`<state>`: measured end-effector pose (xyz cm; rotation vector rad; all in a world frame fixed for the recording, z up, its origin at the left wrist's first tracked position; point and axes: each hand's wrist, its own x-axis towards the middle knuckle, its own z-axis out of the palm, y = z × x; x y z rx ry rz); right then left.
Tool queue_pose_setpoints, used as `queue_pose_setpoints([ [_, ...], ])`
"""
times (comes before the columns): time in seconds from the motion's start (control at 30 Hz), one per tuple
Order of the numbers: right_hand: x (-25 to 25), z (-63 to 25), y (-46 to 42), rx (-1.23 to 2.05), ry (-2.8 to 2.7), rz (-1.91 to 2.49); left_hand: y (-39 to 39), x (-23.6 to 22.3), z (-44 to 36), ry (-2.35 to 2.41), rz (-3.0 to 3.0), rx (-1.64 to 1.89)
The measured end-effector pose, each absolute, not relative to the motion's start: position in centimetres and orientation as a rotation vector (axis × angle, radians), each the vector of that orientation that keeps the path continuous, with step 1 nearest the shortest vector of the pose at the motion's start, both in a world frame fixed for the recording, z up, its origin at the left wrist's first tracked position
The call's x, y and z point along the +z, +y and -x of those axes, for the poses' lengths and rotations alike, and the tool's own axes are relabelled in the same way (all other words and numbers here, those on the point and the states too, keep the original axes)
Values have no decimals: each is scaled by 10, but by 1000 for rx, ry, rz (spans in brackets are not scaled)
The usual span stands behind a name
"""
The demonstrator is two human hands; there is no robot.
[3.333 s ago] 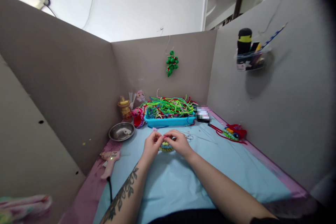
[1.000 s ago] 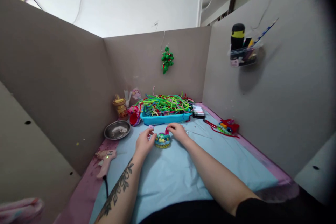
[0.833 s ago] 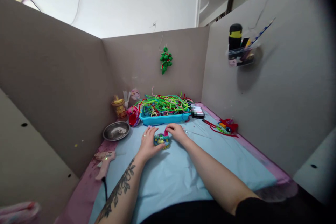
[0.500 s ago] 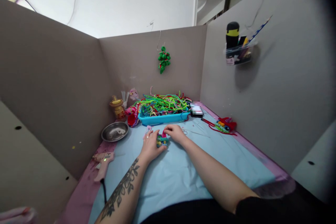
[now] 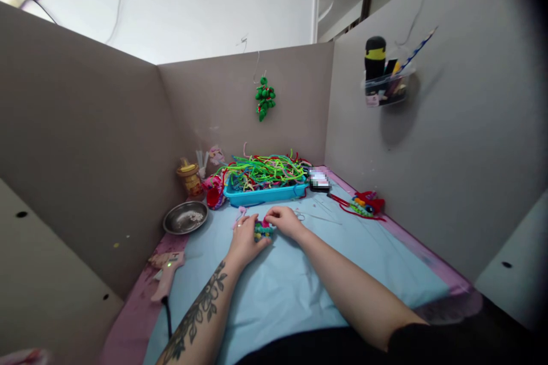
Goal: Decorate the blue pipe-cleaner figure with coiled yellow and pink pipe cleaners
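Note:
Over the blue-covered table, my left hand point(image 5: 245, 238) is curled around a small fuzzy craft piece point(image 5: 264, 230) of teal, yellow and blue pipe cleaners, holding it down. My right hand point(image 5: 283, 220) pinches a bright pink pipe cleaner point(image 5: 266, 221) at the top of that piece. Most of the strand and part of the piece are hidden by my fingers. A pale pink strand point(image 5: 241, 214) lies just beyond my left fingertips. Scissors point(image 5: 301, 217) lie on the cloth beyond my right hand.
A blue tray point(image 5: 265, 198) heaped with pipe cleaners point(image 5: 269, 169) stands at the back, beside a phone point(image 5: 319, 180). Left are a metal bowl point(image 5: 186, 217) with white bits and a pink glue gun point(image 5: 169, 278), its light lit. A multicoloured fuzzy craft point(image 5: 367, 204) lies right.
The view has shifted slightly. My hands keep nearly the same hold, and the pink pipe cleaner shows a little lower, closer against the craft piece.

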<state>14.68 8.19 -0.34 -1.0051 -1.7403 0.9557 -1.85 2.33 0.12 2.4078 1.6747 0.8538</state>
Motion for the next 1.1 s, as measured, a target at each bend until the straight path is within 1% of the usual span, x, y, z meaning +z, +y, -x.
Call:
queue_pose_setpoints([
  [0.3, -8, -151, 87, 963, -1812, 979, 24, 2, 18, 1651, -2377, 897],
  [0.47, -9, -152, 89, 1048, -1791, 980, 23, 2, 19, 1632, -2352, 904],
  [0.6, -6, -153, 89, 1147, -1728, 1001, 21, 4, 21, 1546, -2327, 984],
  [0.7, -3, -154, 89, 1174, -1645, 1074, 22, 12, 28, 1470, -2204, 1152],
  [0.77, 0, -156, 90, 1150, -1596, 1124, 25, 18, 39, 1462, -2025, 1352],
  [0.83, 3, -156, 89, 1058, -1570, 1157, 30, 22, 54, 1519, -1809, 1565],
  [0.9, 7, -157, 86, 912, -1590, 1158, 36, 24, 70, 1673, -1653, 1671],
  [0.97, 12, -157, 81, 776, -1658, 1131, 39, 23, 82, 1843, -1669, 1559],
  [1.1, 18, -158, 69, 603, -1886, 1059, 37, 19, 84, 1887, -1983, 1038],
])
